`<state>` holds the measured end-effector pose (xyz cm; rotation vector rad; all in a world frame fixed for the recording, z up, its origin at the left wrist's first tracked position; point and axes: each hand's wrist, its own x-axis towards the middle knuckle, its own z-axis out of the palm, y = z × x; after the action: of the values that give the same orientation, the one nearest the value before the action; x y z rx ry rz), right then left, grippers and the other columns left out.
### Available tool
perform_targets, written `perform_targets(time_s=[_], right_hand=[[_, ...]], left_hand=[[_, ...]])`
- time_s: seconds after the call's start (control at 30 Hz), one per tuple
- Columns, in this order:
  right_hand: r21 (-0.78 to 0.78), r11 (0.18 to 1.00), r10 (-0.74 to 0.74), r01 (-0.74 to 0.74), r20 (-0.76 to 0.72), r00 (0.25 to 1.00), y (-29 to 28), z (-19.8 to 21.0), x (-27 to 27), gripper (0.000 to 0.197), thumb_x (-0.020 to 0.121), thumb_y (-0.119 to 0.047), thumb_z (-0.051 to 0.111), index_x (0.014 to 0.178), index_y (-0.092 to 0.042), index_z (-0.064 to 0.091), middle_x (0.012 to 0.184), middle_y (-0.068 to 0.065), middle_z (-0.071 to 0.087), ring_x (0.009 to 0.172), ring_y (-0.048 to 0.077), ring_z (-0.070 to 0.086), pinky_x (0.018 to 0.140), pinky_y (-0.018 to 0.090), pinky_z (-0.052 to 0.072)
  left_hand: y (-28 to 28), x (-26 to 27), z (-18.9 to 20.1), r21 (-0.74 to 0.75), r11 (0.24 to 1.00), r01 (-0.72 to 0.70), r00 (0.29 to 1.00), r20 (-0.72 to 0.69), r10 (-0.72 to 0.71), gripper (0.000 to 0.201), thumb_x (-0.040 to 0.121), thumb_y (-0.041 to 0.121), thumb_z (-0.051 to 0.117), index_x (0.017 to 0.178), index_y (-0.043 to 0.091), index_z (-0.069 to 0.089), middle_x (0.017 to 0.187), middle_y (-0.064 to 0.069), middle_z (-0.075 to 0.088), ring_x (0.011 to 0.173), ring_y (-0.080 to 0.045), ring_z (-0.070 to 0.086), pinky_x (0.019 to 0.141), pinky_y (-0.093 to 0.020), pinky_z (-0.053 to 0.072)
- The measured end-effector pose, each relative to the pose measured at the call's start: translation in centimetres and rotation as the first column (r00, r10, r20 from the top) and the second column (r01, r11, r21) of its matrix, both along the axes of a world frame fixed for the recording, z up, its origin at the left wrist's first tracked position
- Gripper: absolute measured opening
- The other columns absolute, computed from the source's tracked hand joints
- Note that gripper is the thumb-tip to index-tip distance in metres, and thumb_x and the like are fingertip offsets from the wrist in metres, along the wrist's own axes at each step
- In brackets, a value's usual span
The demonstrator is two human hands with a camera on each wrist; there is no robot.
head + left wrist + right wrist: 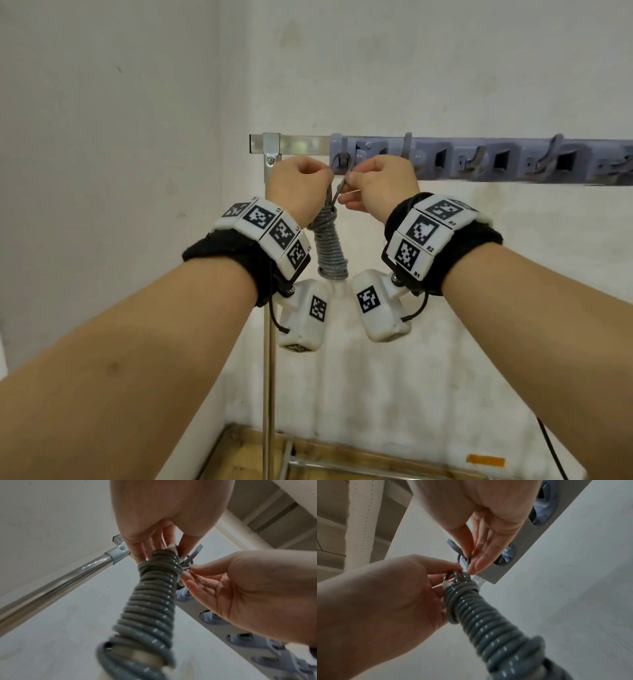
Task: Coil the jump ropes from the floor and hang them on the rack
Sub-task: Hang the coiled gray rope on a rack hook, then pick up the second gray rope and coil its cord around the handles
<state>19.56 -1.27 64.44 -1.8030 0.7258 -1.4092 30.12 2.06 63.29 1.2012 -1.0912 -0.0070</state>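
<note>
A grey jump rope (330,246), wound into a tight coil, hangs between my wrists below the grey-blue rack (479,161). My left hand (325,178) grips the coil's top, fingers curled round it (154,545). My right hand (352,180) pinches the thin rope loop above the coil (467,561). That loop reaches up around the rack's leftmost hook (342,157), which also shows in the wrist views as a flat hook (195,553) (453,546). The coil (150,601) (488,622) dangles freely. Its handles are hidden.
A shiny metal pole (269,342) carries the rack's left end, just left of my left hand. Further hooks (555,147) along the rack to the right hold nothing. A white wall stands close behind. A wooden floor (239,455) and a black cable (551,448) lie below.
</note>
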Motion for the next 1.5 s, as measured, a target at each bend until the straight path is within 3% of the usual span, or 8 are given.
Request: perform_targets(time_s=[0.23,0.5,0.67,0.87,1.13,1.23,1.37,1.5], right_hand=[[-0.218,0.963,-0.179,0.156,-0.088,0.98,1.7,-5.2,-3.5,0.008,0.083,-0.014,0.06,0.078,-0.02,0.059,0.081,-0.002,0.062,0.084,0.022,0.063,0.081,0.041,0.053],[-0.092,0.985,-0.166,0.145,-0.305,0.938,3.2,-22.3,-11.8,0.017,0.079,-0.014,0.06,0.066,-0.026,0.059,0.062,-0.007,0.057,0.06,0.015,0.057,0.061,0.027,0.05],[0.09,0.984,-0.064,0.155,-0.629,0.775,2.3,-36.0,-17.3,0.009,0.082,-0.024,0.061,0.074,-0.026,0.06,0.066,-0.016,0.055,0.062,0.001,0.051,0.054,0.006,0.034],[0.311,0.946,0.248,0.088,-0.874,0.417,2.0,-50.2,-20.5,0.022,0.087,-0.034,0.057,0.078,-0.017,0.068,0.074,-0.002,0.065,0.071,0.017,0.058,0.063,0.03,0.046],[0.6,0.8,0.598,0.013,-0.799,0.067,3.4,-63.6,-20.3,0.014,0.089,-0.033,0.057,0.085,-0.021,0.062,0.082,0.0,0.058,0.075,0.019,0.057,0.063,0.029,0.045],[0.642,0.766,0.642,-0.024,-0.767,0.003,5.0,-67.6,-20.2,0.02,0.088,-0.034,0.057,0.101,-0.02,0.064,0.102,0.003,0.056,0.091,0.025,0.057,0.074,0.036,0.05],[0.601,0.798,0.601,-0.042,-0.799,-0.006,6.8,-70.9,-19.9,0.035,0.091,-0.036,0.054,0.122,-0.019,0.054,0.119,0.004,0.04,0.097,0.027,0.052,0.073,0.033,0.043],[0.494,0.867,0.497,-0.058,-0.867,0.043,7.9,-72.4,-19.3,0.026,0.094,-0.029,0.048,0.112,-0.015,0.061,0.11,0.007,0.041,0.098,0.028,0.05,0.074,0.035,0.042]], left_hand=[[2.8,-1.9,-5.4,-0.236,0.939,-0.252,0.882,0.344,0.323,0.019,0.084,0.024,0.058,0.102,0.018,0.054,0.104,0.006,0.04,0.099,-0.015,0.043,0.084,-0.021,0.031],[5.5,-6.3,-21.2,0.261,0.963,0.062,0.799,0.566,-0.205,0.009,0.077,0.023,0.058,0.085,0.021,0.06,0.069,0.011,0.056,0.066,-0.009,0.056,0.066,-0.033,0.051],[4.4,-10.3,-34.9,0.703,0.71,0.045,0.593,0.553,-0.585,0.02,0.076,0.033,0.058,0.092,0.023,0.065,0.071,0.016,0.053,0.074,-0.014,0.059,0.066,-0.029,0.047],[3.5,-13.5,-49.9,0.933,0.355,-0.054,0.551,0.324,-0.769,0.018,0.077,0.029,0.059,0.094,0.028,0.066,0.077,0.014,0.055,0.076,-0.013,0.055,0.064,-0.025,0.041],[4.1,-15.0,-62.7,0.99,-0.029,-0.139,0.386,0.027,-0.922,0.023,0.084,0.04,0.06,0.089,0.019,0.068,0.085,0.0,0.067,0.076,-0.021,0.062,0.062,-0.031,0.053],[5.1,-15.3,-66.3,0.951,-0.164,-0.262,0.242,-0.1,-0.965,0.028,0.086,0.042,0.061,0.096,0.016,0.065,0.092,-0.004,0.063,0.079,-0.022,0.06,0.067,-0.035,0.054],[5.9,-14.8,-69.0,0.918,-0.114,-0.381,0.095,-0.084,-0.992,0.031,0.093,0.033,0.054,0.118,0.015,0.059,0.118,-0.008,0.05,0.098,-0.026,0.05,0.074,-0.034,0.045],[6.2,-13.5,-69.9,0.959,-0.166,-0.23,0.314,-0.088,-0.945,0.019,0.096,0.03,0.05,0.109,0.021,0.061,0.103,-0.002,0.059,0.079,-0.016,0.049,0.064,-0.027,0.036]])
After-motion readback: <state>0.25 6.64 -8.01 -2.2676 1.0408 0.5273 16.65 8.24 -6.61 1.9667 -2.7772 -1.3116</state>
